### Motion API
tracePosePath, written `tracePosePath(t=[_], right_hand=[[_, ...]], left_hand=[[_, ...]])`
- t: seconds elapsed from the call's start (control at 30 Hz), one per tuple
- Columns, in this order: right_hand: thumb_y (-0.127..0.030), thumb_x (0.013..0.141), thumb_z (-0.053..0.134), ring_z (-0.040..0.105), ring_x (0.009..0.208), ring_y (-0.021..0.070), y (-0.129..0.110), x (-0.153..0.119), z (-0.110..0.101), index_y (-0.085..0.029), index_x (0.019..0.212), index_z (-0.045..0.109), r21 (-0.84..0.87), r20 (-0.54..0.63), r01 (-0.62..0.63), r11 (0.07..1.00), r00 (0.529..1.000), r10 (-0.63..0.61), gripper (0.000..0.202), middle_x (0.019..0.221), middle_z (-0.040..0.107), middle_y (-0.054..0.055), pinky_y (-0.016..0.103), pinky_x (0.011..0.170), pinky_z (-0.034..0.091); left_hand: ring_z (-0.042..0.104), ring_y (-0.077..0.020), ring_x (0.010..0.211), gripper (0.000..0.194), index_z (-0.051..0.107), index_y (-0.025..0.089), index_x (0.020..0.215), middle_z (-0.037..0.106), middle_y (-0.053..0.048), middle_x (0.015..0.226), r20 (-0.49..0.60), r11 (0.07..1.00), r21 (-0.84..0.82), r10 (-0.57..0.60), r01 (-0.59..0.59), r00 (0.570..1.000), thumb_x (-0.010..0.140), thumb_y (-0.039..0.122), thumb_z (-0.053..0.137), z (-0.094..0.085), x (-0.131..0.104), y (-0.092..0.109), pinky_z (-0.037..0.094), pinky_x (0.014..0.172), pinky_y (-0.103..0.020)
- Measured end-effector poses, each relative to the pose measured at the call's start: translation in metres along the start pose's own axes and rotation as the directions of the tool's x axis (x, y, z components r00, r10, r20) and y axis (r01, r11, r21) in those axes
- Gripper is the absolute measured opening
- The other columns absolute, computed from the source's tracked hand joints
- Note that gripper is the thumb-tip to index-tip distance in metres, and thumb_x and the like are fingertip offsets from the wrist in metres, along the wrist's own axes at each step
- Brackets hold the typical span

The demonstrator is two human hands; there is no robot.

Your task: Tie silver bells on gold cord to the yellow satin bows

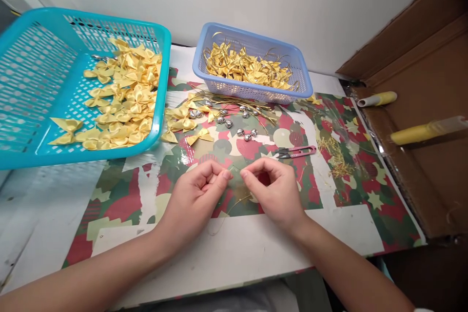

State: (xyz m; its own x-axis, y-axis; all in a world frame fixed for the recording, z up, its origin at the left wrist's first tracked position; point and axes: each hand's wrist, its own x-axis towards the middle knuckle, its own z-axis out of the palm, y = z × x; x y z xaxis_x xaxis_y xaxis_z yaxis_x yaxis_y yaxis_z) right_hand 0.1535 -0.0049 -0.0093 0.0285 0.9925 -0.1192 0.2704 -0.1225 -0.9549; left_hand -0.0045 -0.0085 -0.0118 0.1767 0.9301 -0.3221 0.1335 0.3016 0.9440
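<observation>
So we've got a thin gold cord [240, 201] just below our fingertips, over the near middle of the tabletop [256, 258]. Both hands, left [197, 190] and right [277, 187], are pinched thumb to forefinger, and we'd say each has a bit of cord, with a faint strand in the gap. For fine work like this, we'd pinch close in, pull lightly and let the loose end hang clear so it doesn't snag.

Just past the right hand lie the snips [298, 152], blades partly hidden by it. Farther out are the bells [247, 135] and loose bows [181, 119].

Honestly, we can't make out any knot, or whether that strand joins the gold cord. Bows and wire hide most of the blue basket's [252, 91] floor, and the teal basket [166, 73] runs off the left edge.
</observation>
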Motion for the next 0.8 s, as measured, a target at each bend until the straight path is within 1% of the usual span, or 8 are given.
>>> tracePosePath(t=[0.23,0.4,0.8], right_hand=[[-0.02,0.075,0.065,0.052,0.051,0.0088,-0.0002,-0.0007,0.0004,-0.018,0.065,0.063,0.001,0.009,0.009,1.0,1.0,-0.009,0.01,0.059,0.063,-0.001,0.021,0.047,0.041],[-0.02,0.075,0.065,0.052,0.051,0.0092,0.0002,-0.0004,0.001,-0.018,0.065,0.063,-0.016,-0.001,0.023,1.0,1.0,-0.023,0.01,0.06,0.064,-0.001,0.021,0.047,0.042],[-0.02,0.074,0.064,0.05,0.05,0.0088,0.0012,-0.0008,0.0019,-0.018,0.065,0.063,-0.063,-0.017,0.071,0.996,0.997,-0.072,0.01,0.059,0.062,-0.001,0.022,0.047,0.041]], left_hand=[[0.03,-0.0066,0.046,0.032,0.05,0.018,0.067,0.037,0.007,0.052,-0.023,1.0,0.0,0.0,0.0,1.0,0.085,0.043,0.054,0.0007,0.001,0.0021,0.023,0.04,-0.015],[0.029,-0.0065,0.045,0.031,0.049,0.018,0.067,0.035,0.007,0.051,-0.027,1.0,-0.01,-0.002,0.002,1.0,0.085,0.044,0.053,0.0012,0.0007,0.003,0.022,0.039,-0.015],[0.03,-0.0061,0.045,0.032,0.051,0.017,0.068,0.037,0.007,0.051,-0.028,1.0,-0.002,-0.008,0.008,1.0,0.085,0.044,0.054,0.0016,0.0008,0.0033,0.023,0.039,-0.015]])
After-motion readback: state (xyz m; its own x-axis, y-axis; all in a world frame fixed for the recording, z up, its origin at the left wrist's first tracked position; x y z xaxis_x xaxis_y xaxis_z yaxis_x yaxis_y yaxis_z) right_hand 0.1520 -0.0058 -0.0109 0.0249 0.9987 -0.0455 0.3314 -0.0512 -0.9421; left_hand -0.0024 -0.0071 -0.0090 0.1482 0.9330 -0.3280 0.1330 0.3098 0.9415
